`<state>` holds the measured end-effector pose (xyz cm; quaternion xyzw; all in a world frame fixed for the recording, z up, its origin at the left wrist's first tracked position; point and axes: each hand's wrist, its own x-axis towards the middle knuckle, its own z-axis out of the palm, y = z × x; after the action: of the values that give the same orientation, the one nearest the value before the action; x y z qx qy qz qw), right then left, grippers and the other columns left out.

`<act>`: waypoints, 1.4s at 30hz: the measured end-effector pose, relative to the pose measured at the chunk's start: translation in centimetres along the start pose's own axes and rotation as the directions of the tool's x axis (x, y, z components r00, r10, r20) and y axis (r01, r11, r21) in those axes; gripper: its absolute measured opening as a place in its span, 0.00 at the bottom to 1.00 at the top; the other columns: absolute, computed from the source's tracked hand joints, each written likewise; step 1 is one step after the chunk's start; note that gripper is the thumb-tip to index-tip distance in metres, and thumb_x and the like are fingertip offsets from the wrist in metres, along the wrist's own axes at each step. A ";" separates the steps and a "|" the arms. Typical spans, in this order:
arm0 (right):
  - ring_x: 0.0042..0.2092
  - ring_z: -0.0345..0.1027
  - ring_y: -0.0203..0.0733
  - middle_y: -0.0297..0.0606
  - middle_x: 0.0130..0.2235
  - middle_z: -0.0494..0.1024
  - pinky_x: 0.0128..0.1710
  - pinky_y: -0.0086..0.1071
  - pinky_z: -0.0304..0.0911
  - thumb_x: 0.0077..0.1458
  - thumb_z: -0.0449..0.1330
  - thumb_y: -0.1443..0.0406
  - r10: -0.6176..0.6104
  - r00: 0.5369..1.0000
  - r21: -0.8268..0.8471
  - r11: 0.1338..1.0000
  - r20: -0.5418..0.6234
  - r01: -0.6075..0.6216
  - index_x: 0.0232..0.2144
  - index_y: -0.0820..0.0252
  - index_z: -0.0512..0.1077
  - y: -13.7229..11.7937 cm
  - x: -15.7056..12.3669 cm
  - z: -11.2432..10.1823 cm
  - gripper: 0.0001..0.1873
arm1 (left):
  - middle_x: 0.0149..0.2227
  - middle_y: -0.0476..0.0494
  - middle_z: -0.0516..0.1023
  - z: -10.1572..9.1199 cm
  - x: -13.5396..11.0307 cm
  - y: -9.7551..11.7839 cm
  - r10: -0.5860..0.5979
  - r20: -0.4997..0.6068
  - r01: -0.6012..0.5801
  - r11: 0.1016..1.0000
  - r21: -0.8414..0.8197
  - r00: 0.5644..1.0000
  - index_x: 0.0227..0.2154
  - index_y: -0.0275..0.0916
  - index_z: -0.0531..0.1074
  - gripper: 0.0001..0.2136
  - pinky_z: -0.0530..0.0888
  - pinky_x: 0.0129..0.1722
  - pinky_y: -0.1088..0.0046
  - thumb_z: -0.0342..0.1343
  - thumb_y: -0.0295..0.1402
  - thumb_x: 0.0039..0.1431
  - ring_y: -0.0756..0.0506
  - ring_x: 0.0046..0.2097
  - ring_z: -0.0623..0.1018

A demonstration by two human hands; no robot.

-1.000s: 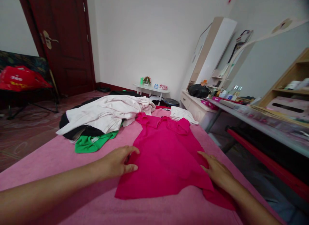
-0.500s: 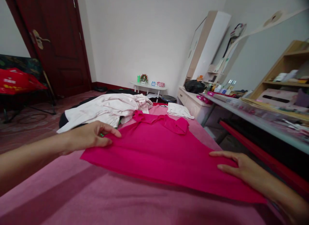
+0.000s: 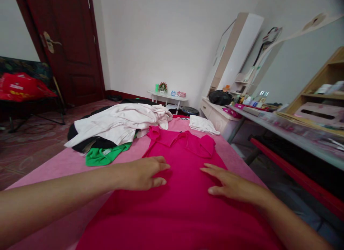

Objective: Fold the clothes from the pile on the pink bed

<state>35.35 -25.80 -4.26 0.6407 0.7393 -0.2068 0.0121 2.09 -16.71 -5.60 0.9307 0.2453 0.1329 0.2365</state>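
Note:
A bright pink collared shirt (image 3: 185, 214) lies spread out on the pink bed cover (image 3: 37, 171), its collar and sleeves at the far end and its body running toward me. Over the shirt's left half is my left hand (image 3: 145, 173), thumb and fingers apart, holding nothing. My right hand (image 3: 228, 183) is over the right half, fingers stretched out and also holding nothing. Whether either palm touches the cloth I cannot tell. Beyond my left forearm lies a green garment (image 3: 107, 155), partly under a heap of white clothes (image 3: 118, 121).
A folded white garment (image 3: 203, 124) rests at the bed's far right. To the right stands a cluttered desk (image 3: 292, 131) with a red edge below. A small white table (image 3: 168, 96) is by the wall. Left are a red bag (image 3: 24, 87) and a door (image 3: 64, 46).
Both hands have let go of the shirt's raised near edge and moved inward over it. The shirt now lies flat toward me, and the green garment has come into fuller view.

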 end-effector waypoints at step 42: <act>0.67 0.39 0.57 0.45 0.69 0.44 0.61 0.59 0.41 0.60 0.33 0.44 0.608 0.669 0.047 0.753 -0.428 -0.656 0.67 0.53 0.46 11.0 17.9 0.2 0.38 | 0.69 0.42 0.47 2.4 16.3 -13.2 -0.468 -0.239 0.525 0.765 0.373 0.851 0.65 0.47 0.52 0.32 0.50 0.63 0.54 0.32 0.56 0.63 0.35 0.67 0.50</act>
<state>42.57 -7.92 -12.67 0.8839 0.4660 -0.0064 -0.0394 11.56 0.98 -12.19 0.8500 0.5208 0.0697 0.0381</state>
